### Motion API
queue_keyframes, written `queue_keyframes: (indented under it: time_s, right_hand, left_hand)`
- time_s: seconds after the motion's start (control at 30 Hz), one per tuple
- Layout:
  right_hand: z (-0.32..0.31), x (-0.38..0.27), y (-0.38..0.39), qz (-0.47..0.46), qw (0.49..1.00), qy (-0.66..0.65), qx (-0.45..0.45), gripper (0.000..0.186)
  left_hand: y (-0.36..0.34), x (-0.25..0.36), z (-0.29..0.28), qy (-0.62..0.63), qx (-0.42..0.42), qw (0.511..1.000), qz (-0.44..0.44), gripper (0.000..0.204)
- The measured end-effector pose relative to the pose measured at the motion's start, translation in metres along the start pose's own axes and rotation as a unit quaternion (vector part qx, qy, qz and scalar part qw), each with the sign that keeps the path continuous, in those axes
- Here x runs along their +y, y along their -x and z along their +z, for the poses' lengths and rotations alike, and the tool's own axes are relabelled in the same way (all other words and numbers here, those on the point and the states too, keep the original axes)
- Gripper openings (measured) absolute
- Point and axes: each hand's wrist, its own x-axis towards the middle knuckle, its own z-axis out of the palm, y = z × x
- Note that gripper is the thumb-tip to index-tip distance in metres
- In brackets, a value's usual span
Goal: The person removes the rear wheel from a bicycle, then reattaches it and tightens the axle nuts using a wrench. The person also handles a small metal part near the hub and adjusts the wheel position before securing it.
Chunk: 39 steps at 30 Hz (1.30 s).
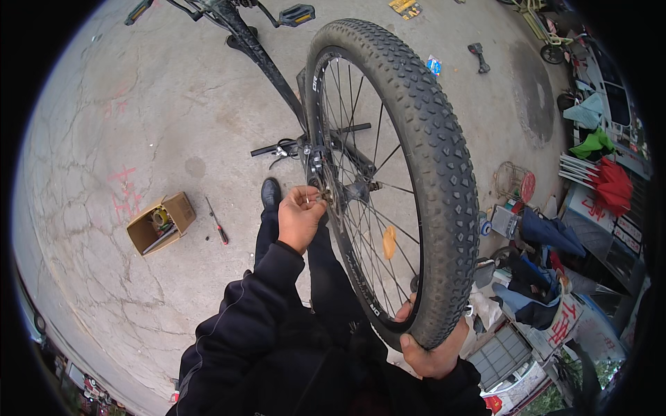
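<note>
Black bicycle wheel (357,191), knobbly tyre (444,166), orange reflector (389,242) between spokes (388,155), upright on an upturned bicycle (267,66)

Got a bike wheel (447,173) smack in the middle, right hand (436,350) wrapped around its near end, left hand (302,216) just left of the hub (357,191). Off to the upper left, past the wheel, the frame (272,83), then a pedal (297,14) up top. Over on the left: a box (180,210) on the ground (173,291), maybe a tape roll (160,216) inside (too small to be sure). Between box and left hand, first a screwdriver (220,230), then a shoe (271,195). On the upper right, a drill (479,58), with a packet (434,66) between drill and wheel. Further down the right edge, a jumbled heap (534,284).
</note>
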Motion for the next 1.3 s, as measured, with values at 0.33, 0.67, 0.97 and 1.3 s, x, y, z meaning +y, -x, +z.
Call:
queue_keyframes:
  time_s: [0.33,0.67,0.97,1.3]
  right_hand:
    - [-0.006,-0.003,-0.001,0.024,1.0,-0.015,-0.005,0.058]
    - [-0.008,-0.01,-0.004,0.053,0.997,-0.057,0.005,0.058]
    - [-0.011,-0.016,-0.012,0.02,1.0,-0.004,-0.017,0.057]
    - [-0.009,-0.02,-0.016,0.045,0.999,-0.019,-0.004,0.056]
  left_hand:
    - [-0.001,0.003,-0.001,0.017,-0.02,0.999,-0.019,0.03]
    - [0.002,0.002,0.001,0.08,-0.005,0.994,-0.07,0.029]
    - [0.006,-0.004,0.001,0.111,0.001,0.991,-0.074,0.028]
    - [0.008,-0.001,0.002,0.114,0.011,0.992,-0.06,0.027]
